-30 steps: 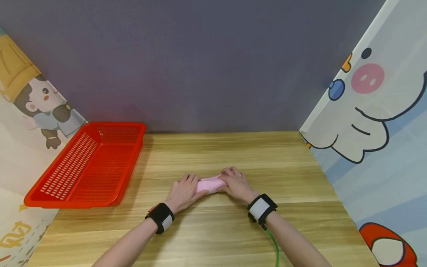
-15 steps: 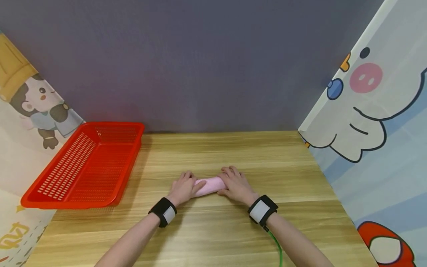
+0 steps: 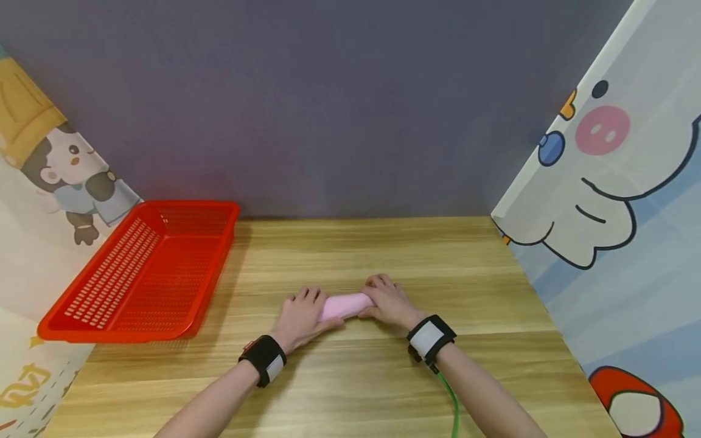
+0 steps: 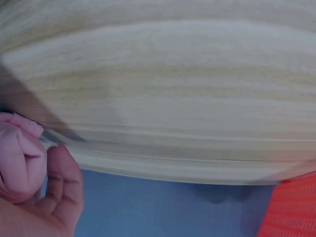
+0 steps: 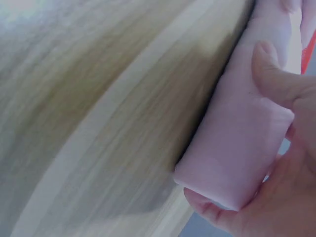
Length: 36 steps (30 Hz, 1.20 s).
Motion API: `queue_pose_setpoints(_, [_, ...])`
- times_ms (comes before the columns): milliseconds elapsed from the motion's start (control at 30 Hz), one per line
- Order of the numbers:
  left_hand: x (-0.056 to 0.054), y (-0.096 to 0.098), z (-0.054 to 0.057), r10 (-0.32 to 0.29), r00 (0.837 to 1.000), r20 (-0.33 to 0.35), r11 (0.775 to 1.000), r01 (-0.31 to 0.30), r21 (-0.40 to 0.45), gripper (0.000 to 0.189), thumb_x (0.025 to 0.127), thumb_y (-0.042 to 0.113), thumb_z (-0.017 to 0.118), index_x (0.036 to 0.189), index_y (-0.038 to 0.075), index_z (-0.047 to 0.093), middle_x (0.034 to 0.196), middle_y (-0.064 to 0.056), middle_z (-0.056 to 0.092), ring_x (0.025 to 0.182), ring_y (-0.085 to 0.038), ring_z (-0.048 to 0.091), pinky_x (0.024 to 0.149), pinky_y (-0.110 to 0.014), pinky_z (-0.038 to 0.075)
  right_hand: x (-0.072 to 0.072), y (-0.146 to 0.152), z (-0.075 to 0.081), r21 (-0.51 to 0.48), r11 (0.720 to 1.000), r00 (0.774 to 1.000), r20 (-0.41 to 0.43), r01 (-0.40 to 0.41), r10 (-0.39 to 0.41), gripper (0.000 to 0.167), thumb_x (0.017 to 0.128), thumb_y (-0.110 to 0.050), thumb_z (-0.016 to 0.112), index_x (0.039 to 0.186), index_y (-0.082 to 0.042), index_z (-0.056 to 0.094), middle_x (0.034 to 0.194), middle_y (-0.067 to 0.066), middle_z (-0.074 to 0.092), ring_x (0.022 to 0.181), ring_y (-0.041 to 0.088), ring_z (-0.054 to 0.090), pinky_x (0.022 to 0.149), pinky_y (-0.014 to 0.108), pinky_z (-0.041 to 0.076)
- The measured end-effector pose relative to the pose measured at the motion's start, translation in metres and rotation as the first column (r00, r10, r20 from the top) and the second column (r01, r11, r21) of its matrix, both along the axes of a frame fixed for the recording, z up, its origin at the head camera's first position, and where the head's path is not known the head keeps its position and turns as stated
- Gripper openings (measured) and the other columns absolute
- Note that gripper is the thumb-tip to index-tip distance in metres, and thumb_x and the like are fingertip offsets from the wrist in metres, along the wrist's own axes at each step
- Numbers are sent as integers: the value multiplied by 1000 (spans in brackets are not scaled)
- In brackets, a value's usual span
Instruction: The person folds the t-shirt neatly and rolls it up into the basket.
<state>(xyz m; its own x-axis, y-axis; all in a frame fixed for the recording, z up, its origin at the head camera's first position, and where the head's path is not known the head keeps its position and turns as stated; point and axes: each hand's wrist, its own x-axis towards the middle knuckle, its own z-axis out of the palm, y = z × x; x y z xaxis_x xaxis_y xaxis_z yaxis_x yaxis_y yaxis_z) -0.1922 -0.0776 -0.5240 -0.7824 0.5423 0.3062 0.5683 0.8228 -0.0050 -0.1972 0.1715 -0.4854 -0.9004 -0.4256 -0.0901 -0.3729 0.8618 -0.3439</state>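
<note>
A rolled pink cloth [image 3: 344, 306] lies slightly slanted on the wooden table in the head view. At its left end my left hand [image 3: 300, 316] grips the roll, fingers over the far side and thumb along the near side. My right hand [image 3: 389, 303] holds the other end the same way. The left wrist view shows the folded end of the cloth [image 4: 19, 163] beside the curled fingers [image 4: 64, 182]. From the right wrist, the right thumb [image 5: 271, 74] presses on the cloth [image 5: 227, 143], with a fingertip curled round its end.
A red perforated plastic basket [image 3: 181, 267] stands at the table's left. The wooden table [image 3: 350, 389] meets a grey wall panel [image 3: 328, 109] at the back. Printed cartoon panels flank both sides. A green cable [image 3: 453, 404] trails from the right wristband [image 3: 429, 337].
My left thumb lay across the top of the cloth half a second ago and now sits along its near side. The cloth looks smoother than a second ago. My right hand has barely moved.
</note>
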Motion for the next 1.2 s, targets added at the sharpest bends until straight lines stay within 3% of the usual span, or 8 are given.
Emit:
queue_pose_setpoints(100, [-2,0,2,-1,999,52,1000,1,2,72,81,79,59,108,13,68,101,-7,67,87,-23,64,52,-33,49,0,-1,3,2,1000,1000,19,-2,2,44,87,-42,76,121,-16,68,136,12,55,134,33,42,102,67,41])
queue_pose_setpoints(233, [-6,2,7,-3,985,170,1000,2,8,63,90,71,56,104,11,69,100,-7,68,85,-23,63,49,-32,45,1,-1,3,22,1000,1000,6,-8,8,50,86,-42,78,127,-16,64,140,11,53,136,34,42,103,68,41])
queue_pose_setpoints(400, [-9,4,15,-8,942,337,999,-8,45,60,97,65,49,105,9,70,107,-9,68,95,-29,65,56,-36,46,7,-2,-2,72,997,996,-82,-22,28,65,83,-43,81,137,-17,56,141,10,52,137,36,44,101,68,43])
queue_pose_setpoints(533, [-11,5,20,2,908,420,997,-33,68,57,97,64,49,99,11,70,104,-7,67,93,-27,63,57,-34,42,7,-4,-4,87,996,989,-142,-20,32,58,86,-44,77,135,-19,58,135,9,57,131,36,49,97,66,47])
queue_pose_setpoints(667, [-13,4,21,14,885,465,996,-53,70,54,98,64,47,93,14,67,98,-5,66,86,-23,61,59,-33,40,1,-5,-1,97,995,987,-153,-39,53,47,87,-44,76,126,-20,65,121,10,66,116,35,60,88,60,53])
queue_pose_setpoints(900, [-14,3,21,-2,865,502,996,-46,83,51,102,57,44,110,12,66,102,-7,70,91,-22,65,68,-38,47,-15,-1,7,50,992,993,3,-115,115,39,86,-39,79,118,-19,71,108,7,69,100,28,63,83,51,53])
queue_pose_setpoints(1033, [-14,3,23,-38,859,510,994,-18,104,46,104,52,45,92,12,63,82,-4,62,72,-17,56,58,-32,42,-22,3,8,15,993,989,90,-119,117,36,87,-40,77,117,-21,71,110,4,69,103,23,60,88,51,49])
queue_pose_setpoints(1200, [-14,3,24,-61,849,525,989,-20,149,45,104,48,46,76,15,55,65,2,45,57,-13,43,49,-27,33,-26,4,7,21,993,986,126,-117,114,39,89,-42,74,122,-22,69,116,5,67,112,26,58,101,59,45])
